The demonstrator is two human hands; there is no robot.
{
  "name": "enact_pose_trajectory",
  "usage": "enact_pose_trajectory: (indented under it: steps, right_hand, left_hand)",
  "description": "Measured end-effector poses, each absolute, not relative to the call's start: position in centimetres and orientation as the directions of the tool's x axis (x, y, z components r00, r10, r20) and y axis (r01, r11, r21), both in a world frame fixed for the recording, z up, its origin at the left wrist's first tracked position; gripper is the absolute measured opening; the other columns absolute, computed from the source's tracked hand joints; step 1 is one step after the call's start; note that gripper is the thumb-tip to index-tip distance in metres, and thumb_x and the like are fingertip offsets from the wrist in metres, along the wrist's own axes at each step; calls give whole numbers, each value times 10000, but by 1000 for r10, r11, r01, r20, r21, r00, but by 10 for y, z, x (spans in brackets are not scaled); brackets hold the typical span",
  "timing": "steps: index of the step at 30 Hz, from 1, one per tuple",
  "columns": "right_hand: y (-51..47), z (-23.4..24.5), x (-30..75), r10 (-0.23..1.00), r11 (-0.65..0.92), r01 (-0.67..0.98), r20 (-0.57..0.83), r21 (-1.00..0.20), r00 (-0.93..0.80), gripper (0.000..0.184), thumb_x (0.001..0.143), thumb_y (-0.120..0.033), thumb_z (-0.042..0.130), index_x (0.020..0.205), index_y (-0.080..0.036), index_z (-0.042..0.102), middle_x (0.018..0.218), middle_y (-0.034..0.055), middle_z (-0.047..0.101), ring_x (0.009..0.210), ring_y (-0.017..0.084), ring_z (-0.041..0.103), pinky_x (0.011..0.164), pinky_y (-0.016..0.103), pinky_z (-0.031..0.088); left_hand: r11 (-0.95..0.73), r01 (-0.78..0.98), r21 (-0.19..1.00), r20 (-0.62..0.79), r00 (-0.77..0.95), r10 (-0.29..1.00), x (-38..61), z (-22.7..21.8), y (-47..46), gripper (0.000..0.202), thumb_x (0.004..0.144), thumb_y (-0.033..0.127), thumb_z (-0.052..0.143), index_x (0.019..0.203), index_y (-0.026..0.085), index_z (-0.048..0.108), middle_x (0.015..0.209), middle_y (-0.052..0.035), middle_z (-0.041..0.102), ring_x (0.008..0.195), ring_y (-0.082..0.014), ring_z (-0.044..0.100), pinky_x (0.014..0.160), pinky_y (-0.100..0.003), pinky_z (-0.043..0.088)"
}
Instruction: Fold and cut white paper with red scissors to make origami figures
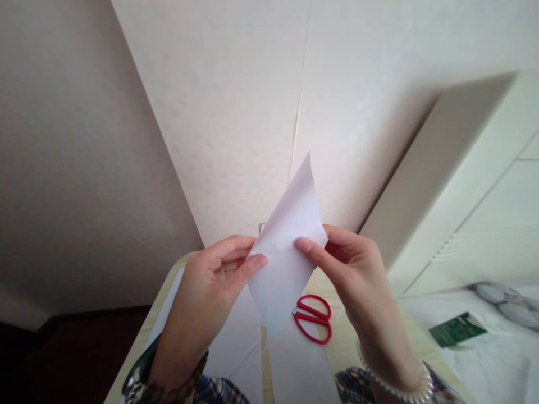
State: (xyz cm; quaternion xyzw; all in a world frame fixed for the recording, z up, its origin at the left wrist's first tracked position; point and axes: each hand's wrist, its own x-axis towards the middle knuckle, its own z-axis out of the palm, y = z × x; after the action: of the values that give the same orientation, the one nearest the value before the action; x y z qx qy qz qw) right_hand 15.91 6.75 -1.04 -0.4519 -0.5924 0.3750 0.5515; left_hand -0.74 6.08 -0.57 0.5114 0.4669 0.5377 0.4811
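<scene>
A piece of white paper point(290, 224) is held up above the table, its pointed corner toward the wall. My left hand point(223, 275) pinches its left edge, thumb on the near face and fingers behind. On the right edge, my right hand point(353, 269) grips it the same way, with the thumb pressed flat on the surface. Below the paper lie scissors with red handles point(314, 318); their blades are hidden from view. More white sheets point(236, 342) rest on the table under my left wrist and under the scissors.
The pale wooden table point(343, 350) stands against a light wall point(236, 112) with a thin cable running down it. A white cabinet-like unit point(463, 196) rises at the right. Beside the table, a green packet point(457, 330) lies on white cloth.
</scene>
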Motion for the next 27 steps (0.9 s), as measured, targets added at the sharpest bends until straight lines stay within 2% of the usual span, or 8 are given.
enact_pose_trajectory:
  steps: [4,10,14,20,27]
  right_hand:
    - [81,-17,154,948,317,26,318,-948,25,229,777,-351,697,639,-178,637,600,-13,568,594,125,534,525,232,422]
    - [85,-13,148,959,277,-87,281,-957,-29,82,760,-271,715,726,-197,709,679,1,679,634,127,585,554,210,476]
    - [81,-12,148,966,253,-94,257,-963,-33,77,777,-257,701,728,-197,704,680,1,681,649,124,601,568,198,489]
    - [78,-9,149,967,240,-99,247,-966,-68,58,778,-246,698,745,-200,688,703,2,681,658,129,614,575,205,501]
    - [77,-8,148,964,240,-95,248,-966,-90,41,781,-224,685,746,-204,696,708,3,687,679,129,614,590,206,505]
  left_hand:
    - [-125,-36,992,122,-70,990,-11,-9,68,103,675,188,752,774,184,723,704,4,765,657,-160,724,523,-153,526]
    - [-107,-41,993,103,-98,990,-15,-8,70,85,683,159,743,753,204,728,667,19,757,598,-131,710,524,-143,531]
    - [-102,-34,994,99,-70,993,-18,-11,72,129,670,178,763,793,201,730,708,1,768,657,-165,731,527,-159,543]
    - [-125,-39,991,124,-33,992,-17,-13,71,175,672,209,777,838,201,720,849,-17,781,773,-195,740,653,-213,578]
    - [-93,-47,995,93,-12,996,-14,-13,71,137,688,224,766,811,203,710,819,-10,776,780,-195,736,674,-226,572]
